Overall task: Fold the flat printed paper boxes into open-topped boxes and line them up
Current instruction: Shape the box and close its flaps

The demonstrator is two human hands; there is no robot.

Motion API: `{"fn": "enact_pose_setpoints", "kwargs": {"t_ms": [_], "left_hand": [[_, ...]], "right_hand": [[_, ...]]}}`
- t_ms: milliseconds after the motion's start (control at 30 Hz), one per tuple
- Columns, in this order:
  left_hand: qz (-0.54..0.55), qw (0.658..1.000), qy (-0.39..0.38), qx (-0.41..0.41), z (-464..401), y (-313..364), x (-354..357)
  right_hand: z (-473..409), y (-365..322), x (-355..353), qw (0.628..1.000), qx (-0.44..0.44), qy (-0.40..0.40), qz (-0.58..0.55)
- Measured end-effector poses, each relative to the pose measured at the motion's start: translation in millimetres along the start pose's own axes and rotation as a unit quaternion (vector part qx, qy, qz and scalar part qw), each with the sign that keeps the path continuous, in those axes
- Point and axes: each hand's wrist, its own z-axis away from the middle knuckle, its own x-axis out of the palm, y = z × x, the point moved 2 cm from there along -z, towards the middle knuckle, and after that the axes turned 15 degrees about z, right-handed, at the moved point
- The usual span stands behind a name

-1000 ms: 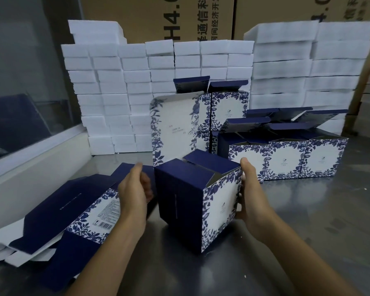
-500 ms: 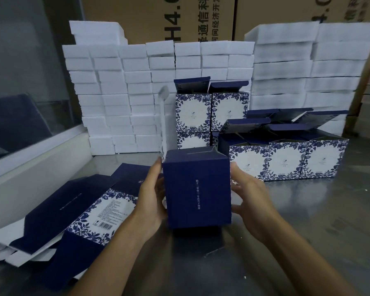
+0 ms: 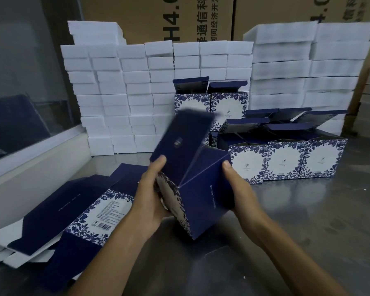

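Observation:
I hold a folded navy box [image 3: 203, 199] with blue floral print tilted above the table, one corner pointing down. My left hand [image 3: 152, 193] grips its left side, thumb up against the raised navy lid flap [image 3: 182, 137], which is blurred with motion. My right hand [image 3: 237, 189] grips the box's right edge. A stack of flat printed boxes [image 3: 77, 214] lies on the table to the left. A row of finished open-topped boxes [image 3: 286, 159] stands behind, to the right, with two more boxes [image 3: 209, 101] stacked higher behind it.
White foam blocks [image 3: 120, 99] are piled in a wall at the back, with brown cartons [image 3: 179, 20] behind them. A white ledge with a glass pane [image 3: 30, 150] runs along the left. The metal table [image 3: 308, 231] is bare at the right front.
The box stood upright on the table with its navy side facing me; now it is lifted and tilted, its lid flap swung up, and both hands have shifted on its sides.

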Motion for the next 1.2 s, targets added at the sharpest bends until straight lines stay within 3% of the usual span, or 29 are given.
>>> {"fn": "enact_pose_setpoints", "kwargs": {"t_ms": [133, 233, 367, 533, 633, 733, 800, 867, 1033, 1200], "left_hand": [[-0.033, 0.999, -0.034, -0.019, 1.0, -2.6, 3.4], [0.004, 0.997, -0.064, -0.043, 1.0, -5.3, 3.7], [0.049, 0.989, -0.103, -0.096, -0.1, -8.0, 1.1], [-0.017, 0.988, -0.091, -0.126, 3.1, -10.1, 3.0], [0.012, 0.997, -0.035, -0.062, 0.9, -11.5, 4.7], [0.029, 0.999, 0.029, 0.016, -0.2, -12.5, 5.8], [0.016, 0.995, 0.07, 0.063, -0.8, -13.8, 5.1], [-0.021, 0.988, 0.108, 0.109, -1.6, -14.2, 4.6], [-0.185, 0.938, 0.158, 0.245, 1.9, -16.4, 3.4], [-0.298, 0.884, 0.119, 0.34, 5.6, -23.9, 8.2]], "right_hand": [[-1.5, -0.9, -5.4, 0.995, -0.042, 0.08, -0.033], [0.0, -5.0, -13.2, 0.981, -0.075, 0.139, -0.114], [0.5, -8.1, -18.5, 0.977, -0.049, 0.141, -0.151], [-3.9, -5.3, -19.4, 0.987, -0.033, 0.121, -0.106], [-2.8, -6.6, -11.3, 0.986, -0.027, 0.062, -0.151], [-0.5, -3.8, -2.4, 0.985, 0.007, 0.111, -0.135], [-0.8, 3.4, 2.6, 0.986, 0.051, 0.151, -0.057], [3.1, 4.5, 5.6, 0.979, 0.018, 0.193, 0.058], [12.7, -2.5, 28.5, 0.992, -0.104, 0.005, 0.077], [13.0, -3.2, 31.8, 0.997, -0.068, -0.001, 0.036]]}}
